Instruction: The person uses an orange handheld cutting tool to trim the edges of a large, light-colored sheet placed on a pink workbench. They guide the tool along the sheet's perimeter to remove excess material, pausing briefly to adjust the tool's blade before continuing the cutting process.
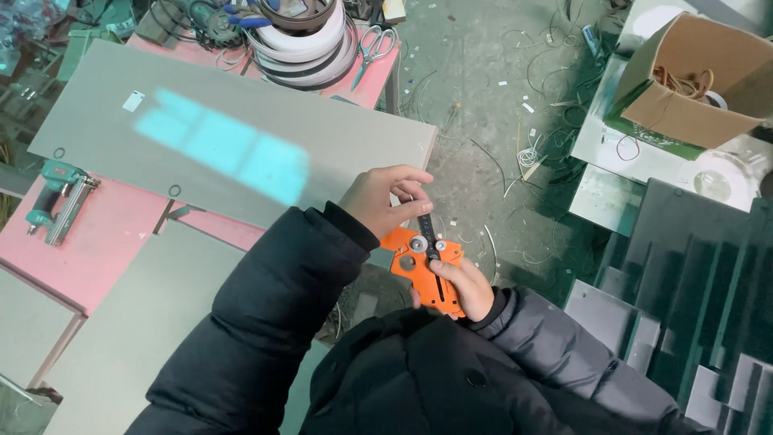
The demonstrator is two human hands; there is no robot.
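Right hand [465, 288] fingers wrapped round orange tool [424, 270], left hand [385, 199] fingers pinching its black bar [427, 228] up top, grey board [233, 133] just beside.

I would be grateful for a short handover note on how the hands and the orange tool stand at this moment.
Left hand: raised over the top end of the orange tool, fingertips on the dark strip that runs through it.
Right hand: grips the orange tool's lower part from below and holds it in front of the body, above the floor.
Nearby: grey boards lie on the pink table, with a green nail gun at the left edge; scissors and coiled white edging strip at the far end.
Done or left: the pictures do not show it; the boards lie untouched.
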